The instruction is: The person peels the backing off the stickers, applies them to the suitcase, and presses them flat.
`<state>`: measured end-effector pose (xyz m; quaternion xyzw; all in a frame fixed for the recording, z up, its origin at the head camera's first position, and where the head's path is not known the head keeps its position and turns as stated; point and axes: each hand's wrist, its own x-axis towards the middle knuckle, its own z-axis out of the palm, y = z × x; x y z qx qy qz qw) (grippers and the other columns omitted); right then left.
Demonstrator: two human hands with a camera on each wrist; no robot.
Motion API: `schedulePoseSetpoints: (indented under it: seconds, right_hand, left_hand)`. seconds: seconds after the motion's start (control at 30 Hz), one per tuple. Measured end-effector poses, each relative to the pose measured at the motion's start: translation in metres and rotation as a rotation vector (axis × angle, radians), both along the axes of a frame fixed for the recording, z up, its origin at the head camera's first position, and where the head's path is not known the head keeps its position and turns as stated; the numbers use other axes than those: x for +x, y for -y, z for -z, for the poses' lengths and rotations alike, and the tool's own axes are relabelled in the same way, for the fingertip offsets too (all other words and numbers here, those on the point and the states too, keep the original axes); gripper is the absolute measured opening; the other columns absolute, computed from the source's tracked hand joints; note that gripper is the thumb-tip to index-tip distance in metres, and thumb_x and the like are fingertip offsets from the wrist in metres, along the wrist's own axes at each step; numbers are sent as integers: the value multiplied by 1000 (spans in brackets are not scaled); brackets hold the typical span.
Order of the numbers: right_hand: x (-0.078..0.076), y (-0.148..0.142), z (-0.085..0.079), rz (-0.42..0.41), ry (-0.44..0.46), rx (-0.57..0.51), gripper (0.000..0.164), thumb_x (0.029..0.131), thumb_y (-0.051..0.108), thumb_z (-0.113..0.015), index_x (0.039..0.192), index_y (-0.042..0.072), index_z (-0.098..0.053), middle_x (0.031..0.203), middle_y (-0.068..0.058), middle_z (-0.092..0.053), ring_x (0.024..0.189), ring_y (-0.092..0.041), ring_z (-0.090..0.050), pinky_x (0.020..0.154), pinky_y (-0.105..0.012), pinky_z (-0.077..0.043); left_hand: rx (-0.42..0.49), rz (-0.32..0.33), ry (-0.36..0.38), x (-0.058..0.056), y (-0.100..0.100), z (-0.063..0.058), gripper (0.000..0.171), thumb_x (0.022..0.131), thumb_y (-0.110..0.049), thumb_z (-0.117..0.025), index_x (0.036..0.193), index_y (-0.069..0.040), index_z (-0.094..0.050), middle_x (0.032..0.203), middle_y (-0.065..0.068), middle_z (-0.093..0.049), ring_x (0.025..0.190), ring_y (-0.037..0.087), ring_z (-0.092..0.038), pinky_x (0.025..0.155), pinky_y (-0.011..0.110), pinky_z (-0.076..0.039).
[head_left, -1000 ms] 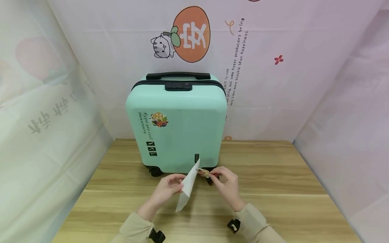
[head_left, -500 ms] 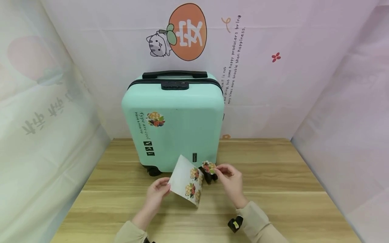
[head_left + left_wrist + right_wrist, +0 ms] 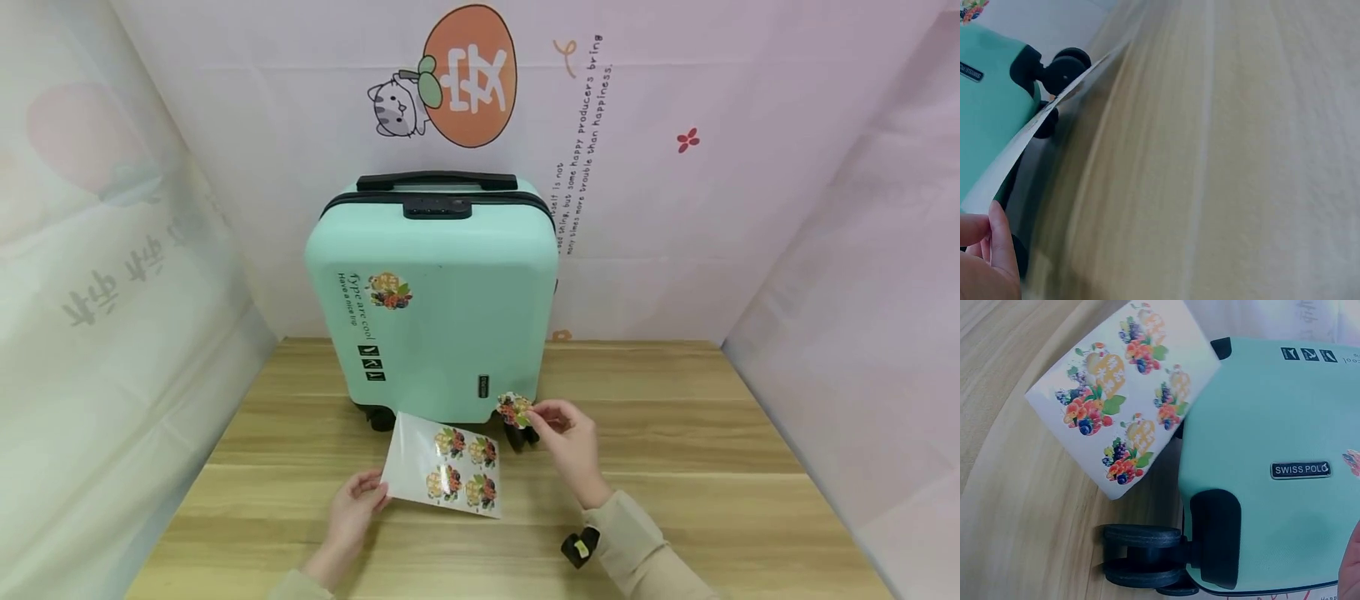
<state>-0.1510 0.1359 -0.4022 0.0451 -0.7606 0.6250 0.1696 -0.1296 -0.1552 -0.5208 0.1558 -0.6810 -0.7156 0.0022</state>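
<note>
Right hand (image 3: pixel 570 437): pinches the loose sticker (image 3: pixel 513 410) at its right edge, thumb against finger; closed to the sticker's own thickness.
Left hand (image 3: pixel 352 512): pinches the sticker sheet (image 3: pixel 411 462) near its lower left corner, thumb and finger pressed together with only the sheet between.
Loose sticker: held just right of the sheet, before the lower right corner of the suitcase (image 3: pixel 450 333) and above a wheel (image 3: pixel 517 437); cannot tell whether touching the case. Roughly round, so without clear long axis; printed face toward the head camera. Probably very light, thin, soft and tacky behind, liable to curl or tear; best taken by the extreme rim.
Sticker sheet: held before the suitcase, long axis running left to right and dipping rightward, printed side toward the person. Carries four fruit stickers (image 3: pixel 482 452) on the right part, plain white on the left. Probably light, springy and slick, judging by the glare; best gripped by the blank margin.
Suitcase: stands upright, handle (image 3: pixel 437 181) up, long axis vertical. Probably stiff and smooth-shelled; weight impossible to tell.
Table (image 3: pixel 675 417): wood-grained, under the wheels.
</note>
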Motion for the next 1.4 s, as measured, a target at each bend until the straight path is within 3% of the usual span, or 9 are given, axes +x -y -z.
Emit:
schedulePoseSetpoints:
  seconds: [0.27,0.47,0.63,0.83,0.97,1.07,1.2,1.4]
  right_hand:
    - [-17,-2,16,-41,60,17,9,84,3,-69,92,0,-66,91,-14,-67,75,-5,-62,70,-19,-53]
    - [-20,0,14,-69,61,70,6,85,3,-68,90,2,-66,89,-11,-67,77,-5,-60,70,-21,-53]
    - [-20,2,11,-99,65,96,6,85,4,-69,90,3,-66,88,-11,-66,76,-6,-59,70,-21,-52]
    - [-19,6,10,-190,103,129,8,87,7,-67,93,2,-67,90,-11,-67,77,-9,-60,70,-21,-52]
    - [-19,6,9,-231,116,171,9,88,6,-65,95,2,-68,92,-11,-67,79,-10,-61,70,-22,-51]
    - [-20,6,9,-264,115,225,10,88,1,-62,97,2,-68,94,-11,-67,81,-12,-61,70,-23,-51]
    - [-21,7,8,-328,130,294,17,88,-4,-57,101,1,-67,99,-13,-68,87,-20,-63,72,-24,-52]
    - [-21,10,1,-428,158,322,20,91,0,-55,107,2,-67,104,-14,-67,91,-28,-63,67,-24,-50]
  left_hand:
    - [-138,17,37,-2,12,13,36,83,10,-61,115,19,-48,87,13,-60,72,9,-59,65,19,-55]
    - [-423,65,-22,-4,23,14,31,79,5,-65,107,15,-55,79,11,-63,65,9,-56,54,19,-48]
    - [-577,148,-73,-7,31,11,31,77,5,-68,104,15,-57,75,10,-61,64,11,-57,53,19,-48]
    - [-758,281,-38,-6,37,-6,30,80,-3,-66,105,11,-58,80,7,-63,68,14,-57,59,26,-50]
    - [-743,299,-92,-12,32,-24,28,85,-4,-63,109,10,-60,89,9,-65,78,18,-62,71,33,-55]
    - [-655,299,-205,-19,17,-40,25,87,-2,-62,110,8,-60,94,10,-66,87,20,-62,79,33,-55]
    - [-580,318,-347,-23,-8,-63,22,87,-2,-64,110,1,-63,95,8,-66,88,19,-63,79,28,-54]
    - [-624,324,-546,-26,-38,-88,25,85,-3,-67,110,-1,-65,100,9,-66,90,20,-64,80,32,-55]
